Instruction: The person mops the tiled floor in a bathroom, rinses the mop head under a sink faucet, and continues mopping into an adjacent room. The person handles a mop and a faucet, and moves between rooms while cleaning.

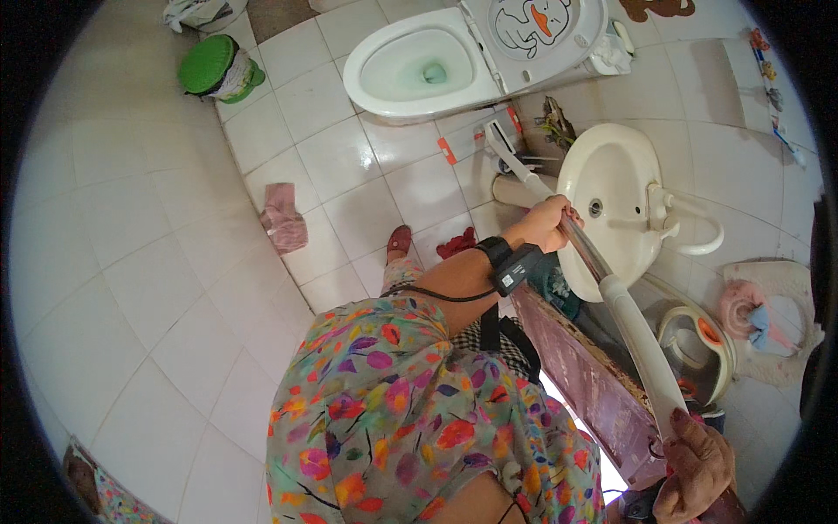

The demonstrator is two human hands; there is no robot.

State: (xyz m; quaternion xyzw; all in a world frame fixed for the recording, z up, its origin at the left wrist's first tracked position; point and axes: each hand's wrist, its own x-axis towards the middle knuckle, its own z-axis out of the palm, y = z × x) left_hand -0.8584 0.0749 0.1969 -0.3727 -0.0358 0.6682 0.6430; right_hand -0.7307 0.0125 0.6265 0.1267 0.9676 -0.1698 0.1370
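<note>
The long-handled mop (pixel 587 251) slants across the view from both hands down to the tiled floor (pixel 336 157), its flat head with orange ends (pixel 447 150) lying just beside the toilet (pixel 362 96). The left hand (pixel 543 225) has its fingers closed round the shaft; those of the right hand (pixel 697 463) appear curled round the top of the white sleeve (pixel 642 345), though their far side is hidden.

The handle looks stiff and fairly light, likely a thin metal tube with plastic parts, so it should swing easily, with the head at the far end pulling on the wrists. The bare metal could turn slippery if wet; the white sleeve likely gives the surer hold. 2 well-spaced grips seem best, 1 steering and 1 at the top, minding the washbasin (pixel 615 170) below the shaft, whose rim may chip if knocked
</note>
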